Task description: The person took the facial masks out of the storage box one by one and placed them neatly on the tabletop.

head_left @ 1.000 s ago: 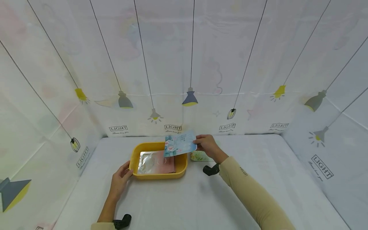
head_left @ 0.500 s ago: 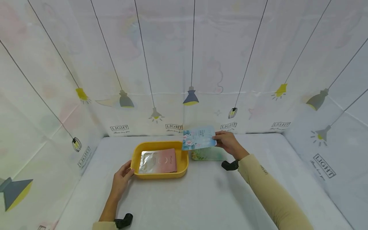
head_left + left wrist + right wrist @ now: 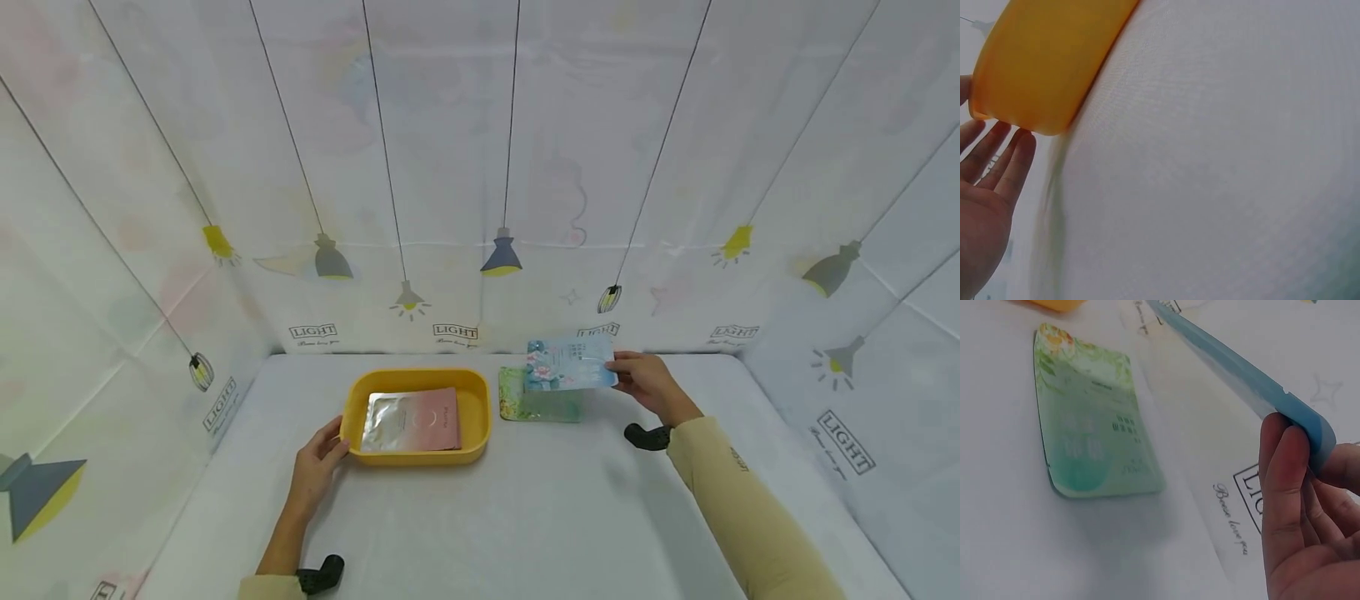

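My left hand (image 3: 313, 475) holds the left end of a yellow plastic tray (image 3: 427, 460), thumb toward the front corner and fingertips against the outer wall in the left wrist view. Inside the tray lies a pink and silver sheet mask packet (image 3: 412, 421). To the right, my right hand (image 3: 651, 385) pinches the right edge of a light blue floral sheet mask packet (image 3: 568, 363) between thumb and fingers. This one is raised and overlaps a green sheet mask packet (image 3: 1094, 425) lying flat on the table, partly hiding it in the head view.
All of this is on a white-covered table (image 3: 480, 525). White cloth walls (image 3: 480, 167) printed with hanging lamps close off the back and sides. Black wrist cameras sit on the left wrist (image 3: 321, 575) and the right wrist (image 3: 647, 437).
My right hand has carried the blue packet right, from over the tray to above the green packet, uncovering the pink and silver packet. My left hand and the tray stay in place.
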### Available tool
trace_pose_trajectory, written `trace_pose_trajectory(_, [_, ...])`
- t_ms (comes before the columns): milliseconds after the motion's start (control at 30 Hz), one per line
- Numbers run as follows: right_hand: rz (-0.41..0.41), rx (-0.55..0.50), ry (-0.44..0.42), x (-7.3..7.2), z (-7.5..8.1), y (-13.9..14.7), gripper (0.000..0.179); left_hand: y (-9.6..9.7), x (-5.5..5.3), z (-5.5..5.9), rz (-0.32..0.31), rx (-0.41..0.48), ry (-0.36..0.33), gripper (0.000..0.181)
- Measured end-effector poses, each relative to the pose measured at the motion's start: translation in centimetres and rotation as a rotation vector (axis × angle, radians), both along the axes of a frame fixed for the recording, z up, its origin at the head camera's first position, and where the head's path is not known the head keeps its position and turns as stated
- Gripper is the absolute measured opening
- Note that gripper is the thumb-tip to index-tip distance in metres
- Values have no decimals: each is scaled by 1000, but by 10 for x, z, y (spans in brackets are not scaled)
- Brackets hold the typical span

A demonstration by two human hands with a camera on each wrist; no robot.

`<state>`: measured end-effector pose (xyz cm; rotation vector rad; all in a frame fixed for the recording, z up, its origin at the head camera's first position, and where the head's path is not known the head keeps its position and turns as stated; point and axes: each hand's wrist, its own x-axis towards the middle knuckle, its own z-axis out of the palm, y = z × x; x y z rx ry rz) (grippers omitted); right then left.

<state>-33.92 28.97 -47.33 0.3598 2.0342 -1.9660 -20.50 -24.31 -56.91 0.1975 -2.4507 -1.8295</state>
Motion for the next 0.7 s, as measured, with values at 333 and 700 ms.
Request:
trace_pose_trajectory(333, [-27, 48, -14, 0, -14, 42, 63, 1, 0, 1, 10, 3, 10, 53])
trace_pose_trajectory(700, [-56, 141, -65, -3, -34, 69, 64, 4, 3, 12, 8, 0, -12, 52])
